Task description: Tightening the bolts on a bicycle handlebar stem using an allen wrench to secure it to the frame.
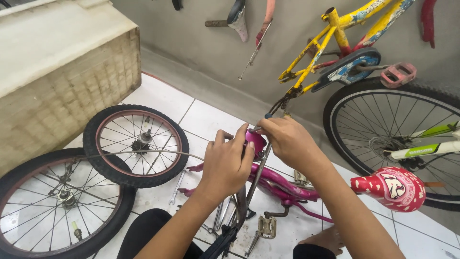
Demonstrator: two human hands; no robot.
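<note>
The pink bicycle frame (282,184) lies on the white tiled floor (211,117), well inside its wall edge, head tube (255,142) raised. The left hand (225,163) closes its grip around the head tube; the right hand (287,141) pinches a thin cable (275,106) at the tube's top, fingers together. A red patterned saddle (389,188) sits to the right. Two loose wheels (136,144) occupy the floor to the left, overlapping. Wrenches (176,188) lie beneath the frame. A yellow frame (330,36) hangs on the wall behind; a large bicycle wheel (393,139) stands at right, limiting room there.
</note>
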